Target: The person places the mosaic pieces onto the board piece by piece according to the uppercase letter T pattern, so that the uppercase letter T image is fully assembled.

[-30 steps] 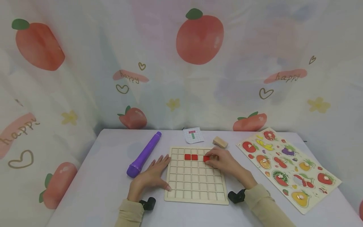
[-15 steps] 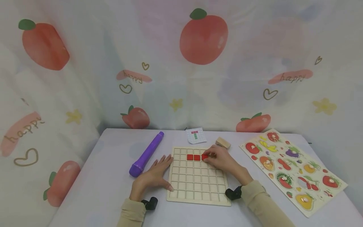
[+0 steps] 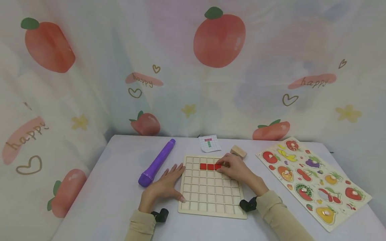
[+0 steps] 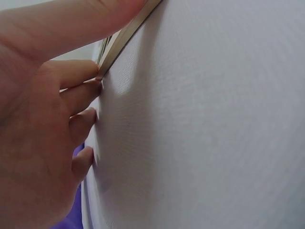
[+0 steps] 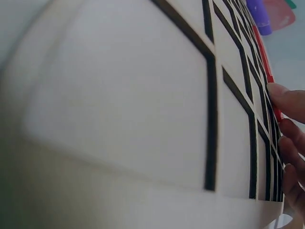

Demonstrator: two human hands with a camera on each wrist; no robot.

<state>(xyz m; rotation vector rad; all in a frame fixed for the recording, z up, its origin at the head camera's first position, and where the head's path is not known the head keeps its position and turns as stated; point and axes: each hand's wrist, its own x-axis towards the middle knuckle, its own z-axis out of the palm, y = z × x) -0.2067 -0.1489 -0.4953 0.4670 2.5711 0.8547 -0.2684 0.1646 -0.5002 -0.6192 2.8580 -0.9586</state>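
A wooden grid board lies on the table with two red tiles side by side in an upper row. At their right end my right hand pinches a third red tile between thumb and index finger, level with the row. The right wrist view shows those fingers at the red tile on the board. My left hand is spread at the board's left side, its thumb at the edge. In the left wrist view, the hand has fingertips beside the board edge.
A purple microphone lies left of the board. Behind the board are a paper card with a T pattern and a wooden block. On the right is a fruit puzzle board. A patterned curtain hangs behind the table.
The third red tile has moved left with my right hand, closing the gap to the other two. My left hand has stayed at the board's side. The head view has shifted slightly.
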